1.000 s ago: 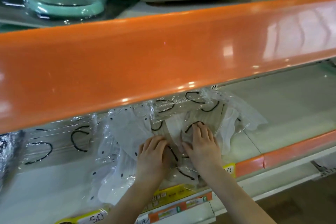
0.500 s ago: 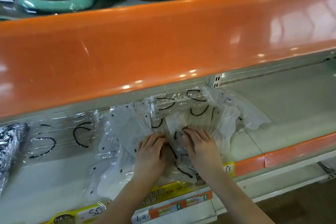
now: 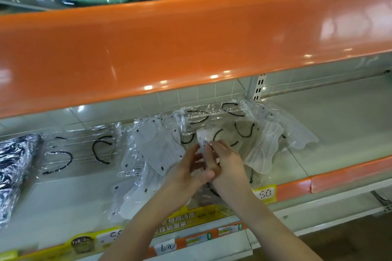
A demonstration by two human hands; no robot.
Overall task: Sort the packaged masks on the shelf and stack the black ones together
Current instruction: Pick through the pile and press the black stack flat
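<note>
A pale shop shelf is lying under a glossy orange shelf edge, which is hiding its back part. At the middle, the left hand and right hand are pinching one clear-wrapped mask packet between curled fingers, above the jumbled packaged masks. At nine o'clock a dark wrapped pack is running off the frame, its contents hard to make out.
</note>
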